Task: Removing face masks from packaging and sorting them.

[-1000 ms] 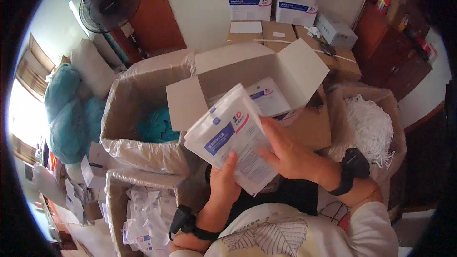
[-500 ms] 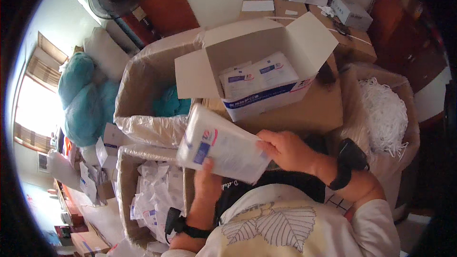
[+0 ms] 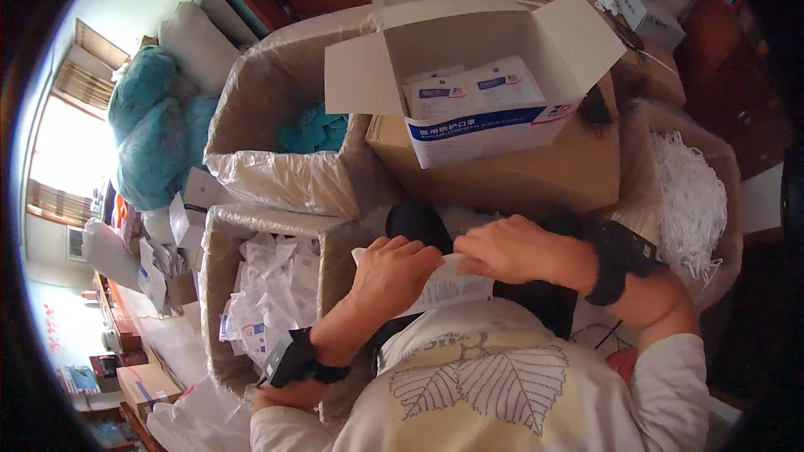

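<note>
Hands meet low in the head view, close to the chest: a second ago the white packet point(image 3: 448, 285) was held up flat in front of the open carton, half a second ago it was tilting down, and now it sits drawn in over the lap. The left hand point(image 3: 392, 272) curls over its near edge, fingers closed on it; the right hand point(image 3: 511, 249) pinches its far edge between thumb and fingertips. To judge by this grip, the work has gone from picking a packet out to pulling at it, probably to open it.

Counted in this same view: one packet in hand; one open white carton point(image 3: 469, 75) ahead, with at least two like packets showing inside; it rests on one brown box point(image 3: 536, 172). Three plastic-lined boxes surround the lap: one with teal cloth point(image 3: 311, 130), one at left with loose white wrappers point(image 3: 272, 293), too many to count, and one at right with a heap of white strings point(image 3: 691, 197). Each wrist wears one black band.
</note>
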`<state>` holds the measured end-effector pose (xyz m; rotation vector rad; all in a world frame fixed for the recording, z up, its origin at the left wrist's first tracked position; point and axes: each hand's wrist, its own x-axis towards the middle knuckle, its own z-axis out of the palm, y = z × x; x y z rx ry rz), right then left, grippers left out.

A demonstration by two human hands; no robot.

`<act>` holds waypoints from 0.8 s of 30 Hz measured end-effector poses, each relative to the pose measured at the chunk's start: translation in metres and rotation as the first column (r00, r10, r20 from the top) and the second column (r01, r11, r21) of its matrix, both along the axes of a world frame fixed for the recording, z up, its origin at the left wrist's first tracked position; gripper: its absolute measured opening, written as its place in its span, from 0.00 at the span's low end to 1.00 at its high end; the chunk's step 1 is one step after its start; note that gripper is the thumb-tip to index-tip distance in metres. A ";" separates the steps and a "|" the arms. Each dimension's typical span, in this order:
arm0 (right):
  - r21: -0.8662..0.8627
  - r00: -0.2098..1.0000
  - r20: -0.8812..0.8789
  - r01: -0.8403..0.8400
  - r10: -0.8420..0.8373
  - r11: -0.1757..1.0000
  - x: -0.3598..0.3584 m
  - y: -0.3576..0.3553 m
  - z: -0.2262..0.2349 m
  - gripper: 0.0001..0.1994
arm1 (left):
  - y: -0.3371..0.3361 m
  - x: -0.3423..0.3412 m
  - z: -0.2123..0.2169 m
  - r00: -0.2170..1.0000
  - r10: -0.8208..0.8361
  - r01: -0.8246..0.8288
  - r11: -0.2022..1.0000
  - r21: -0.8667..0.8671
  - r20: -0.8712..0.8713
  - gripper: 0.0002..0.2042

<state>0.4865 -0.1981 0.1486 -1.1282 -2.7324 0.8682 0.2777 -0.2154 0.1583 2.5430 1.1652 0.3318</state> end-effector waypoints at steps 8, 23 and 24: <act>0.285 0.953 -0.061 -0.269 0.297 0.920 -0.025 0.012 -0.030 0.11 | 0.005 -0.023 -0.041 0.956 0.108 0.020 0.904 -0.427 0.273 0.06; 0.310 0.953 -0.283 0.200 -0.110 0.929 -0.055 -0.016 -0.076 0.11 | 0.001 -0.031 -0.083 0.933 0.355 -0.333 0.915 -0.230 0.060 0.09; 0.271 0.943 -0.285 0.253 -0.173 0.929 -0.060 -0.016 -0.078 0.11 | 0.000 -0.027 -0.080 0.926 0.376 -0.360 0.901 -0.240 0.023 0.08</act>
